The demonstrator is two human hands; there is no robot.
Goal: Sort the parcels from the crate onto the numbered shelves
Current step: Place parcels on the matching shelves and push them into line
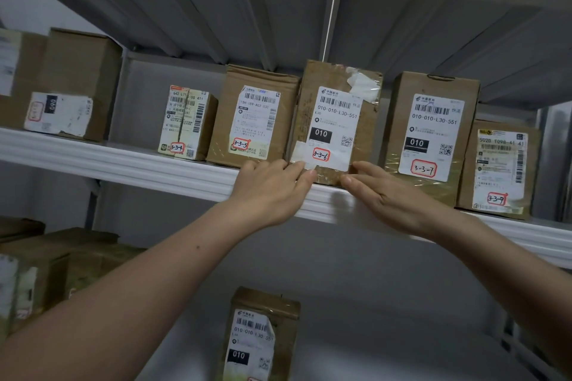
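At the front edge of the middle shelf [123,164], the parcel marked 3-3-6 [335,96] stands upright between the parcel marked 3-3-5 [253,120] and the parcel marked 3-3-7 [433,127]. Its white label reads 010-010-L30-551, with 010 in a black block; 3-3-6 is handwritten inside a red outline. Left hand [272,185]: fingers nearly straight, laid against the parcel's lower left corner. Right hand [387,195]: fingers straight, touching the lower right corner. Neither hand grips. Further left on the same shelf: parcel marked 3-3-4 [188,124]. Far right: parcel marked 3-3-9 [498,170], print only partly legible. The 3-3-7 label repeats 010-010-L30-551 and 010. Lower shelf: one upright parcel [260,337] with the same code.
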